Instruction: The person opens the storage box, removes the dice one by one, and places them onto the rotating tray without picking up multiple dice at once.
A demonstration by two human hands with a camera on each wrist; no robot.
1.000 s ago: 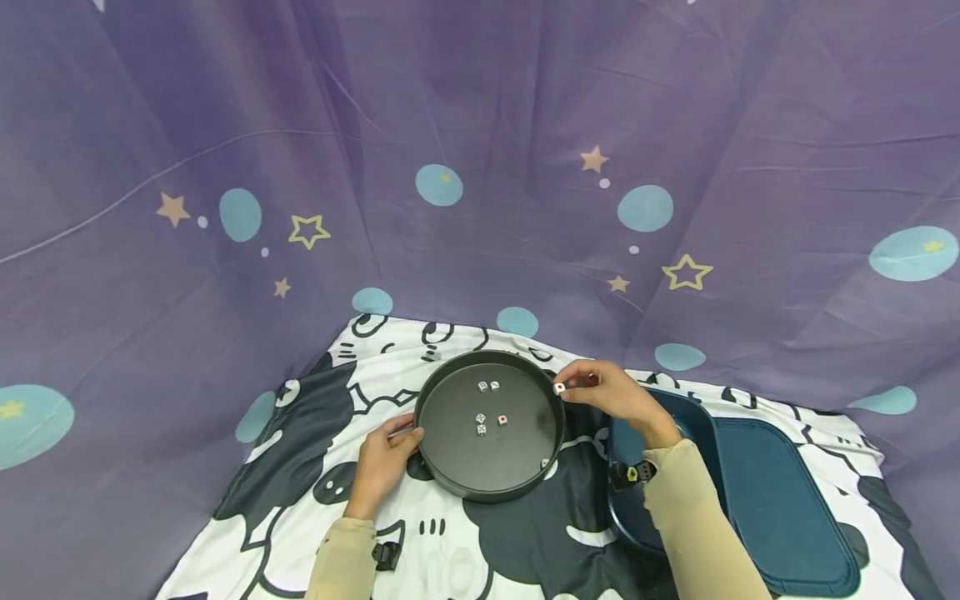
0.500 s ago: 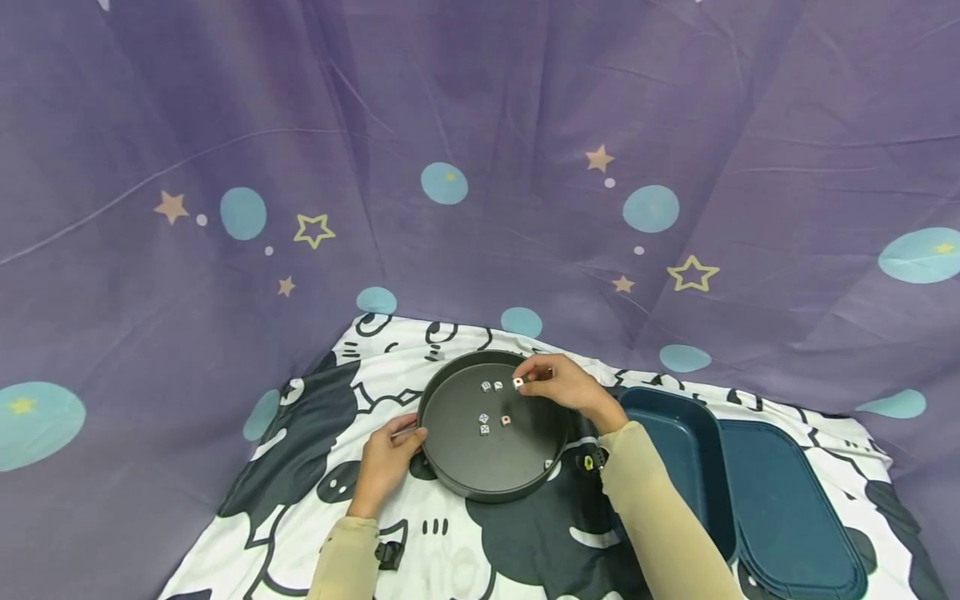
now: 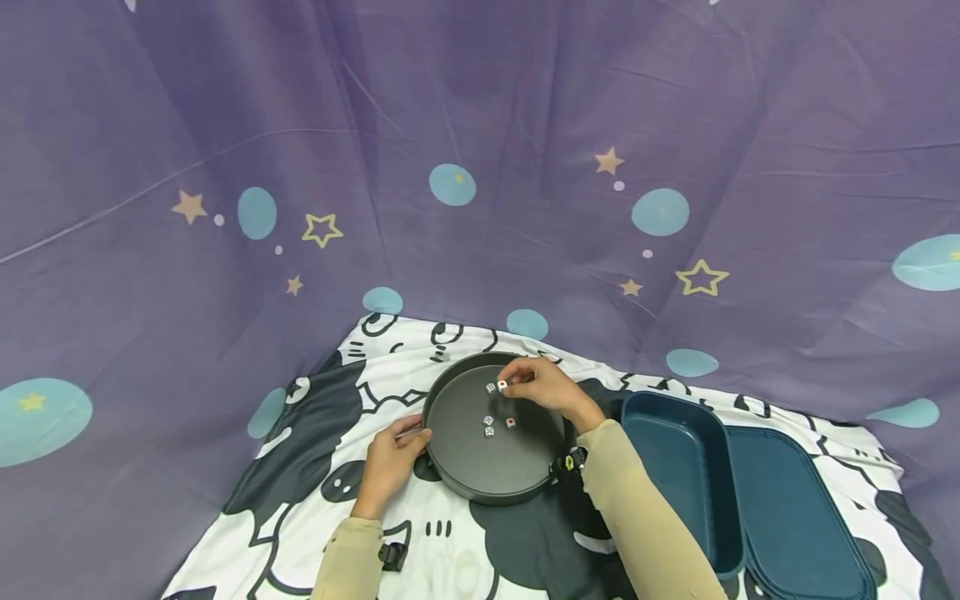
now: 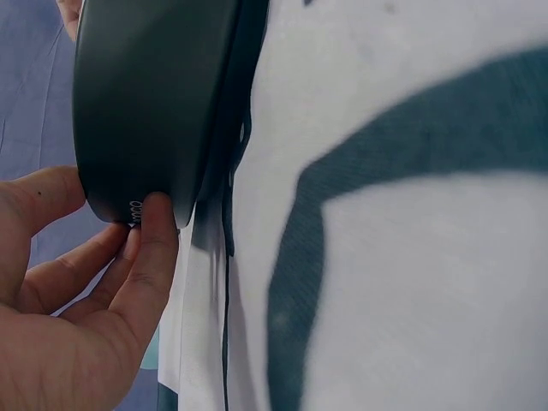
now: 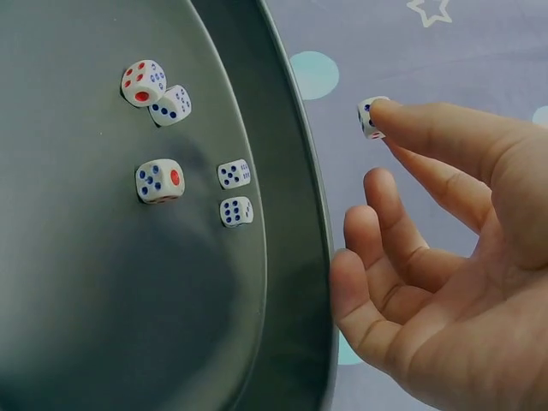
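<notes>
A round dark grey pan lies on the patterned cloth. At its left side my left hand grips the wall, thumb near the rim; in the left wrist view the fingers press the outside of the wall. My right hand is above the far part of the pan and pinches a white die between thumb and forefinger, its other fingers loosely curled. Several dice lie on the pan floor, among them one with a red pip and two side by side near the wall, including a blue-pipped die.
Right of the pan stands a deep blue rectangular bin, partly behind my right sleeve. A flat blue lid lies beside it. Behind everything hangs a purple curtain with stars and dots.
My right hand has moved left with the die, from the pan's right rim to over its far part. Its wrist now covers the pan's lower right edge. My left hand keeps its grip.
</notes>
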